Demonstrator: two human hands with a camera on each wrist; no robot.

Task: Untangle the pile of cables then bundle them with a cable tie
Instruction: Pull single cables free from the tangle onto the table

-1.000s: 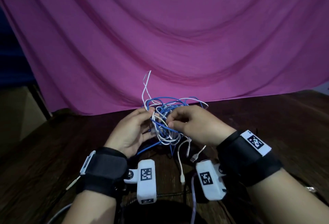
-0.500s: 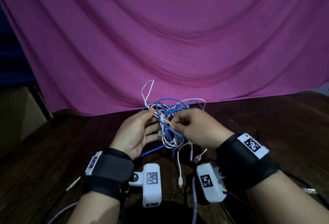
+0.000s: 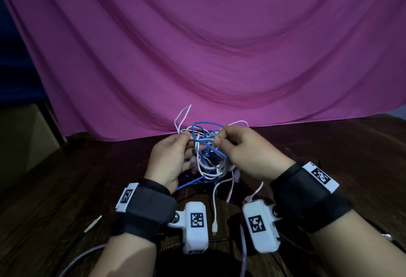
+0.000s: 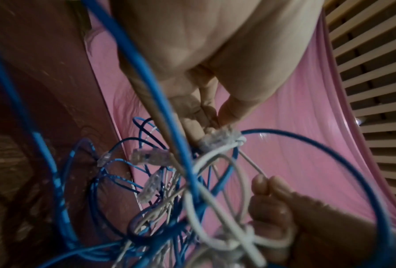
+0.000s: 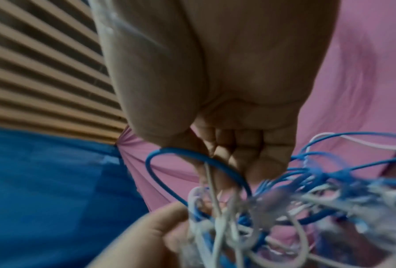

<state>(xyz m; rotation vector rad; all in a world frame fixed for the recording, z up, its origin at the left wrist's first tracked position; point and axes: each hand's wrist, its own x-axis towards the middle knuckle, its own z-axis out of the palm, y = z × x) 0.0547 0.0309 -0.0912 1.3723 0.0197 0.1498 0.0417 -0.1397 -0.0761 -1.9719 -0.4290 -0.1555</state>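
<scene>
One tangle of blue and white cables (image 3: 206, 151) is held above the wooden table (image 3: 66, 188) between two hands: the left hand (image 3: 169, 162) pinches a clear plug, the right hand (image 3: 246, 155) pinches a thin white strand. Individual cables cannot be counted; at least four clear plugs (image 4: 150, 156) show. The right wrist view is blurred.

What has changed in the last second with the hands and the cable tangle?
The white loop on top of the cable tangle sank lower and leaned right. The right hand shifted its pinch from the middle of the tangle up to a thin white strand near its top. The left hand keeps gripping the tangle above the table, connectors still dangling.
</scene>
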